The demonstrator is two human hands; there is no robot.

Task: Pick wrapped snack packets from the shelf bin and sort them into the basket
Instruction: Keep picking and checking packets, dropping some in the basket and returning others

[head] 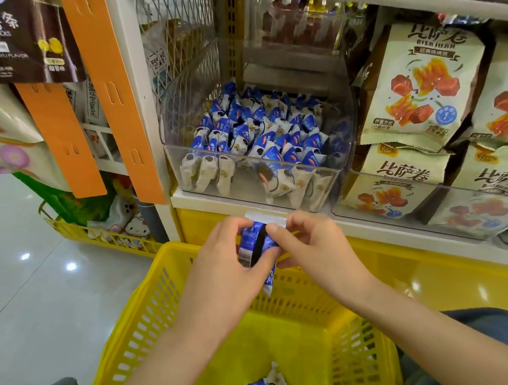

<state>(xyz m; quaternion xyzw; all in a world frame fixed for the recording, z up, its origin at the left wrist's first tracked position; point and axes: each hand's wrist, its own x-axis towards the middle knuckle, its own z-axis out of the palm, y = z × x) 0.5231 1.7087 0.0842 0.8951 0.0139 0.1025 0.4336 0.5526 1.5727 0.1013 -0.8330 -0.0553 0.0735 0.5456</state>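
Blue-white snack packets (pixel 254 244) pinched between left hand (pixel 222 262) and right hand (pixel 314 248) above yellow basket (pixel 129 333); mostly hidden, probably two.

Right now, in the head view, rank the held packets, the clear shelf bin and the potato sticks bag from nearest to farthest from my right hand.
1. Held packets: pinched by the right hand.
2. Clear shelf bin: just above, on the shelf.
3. Potato sticks bag: hanging far upper left.
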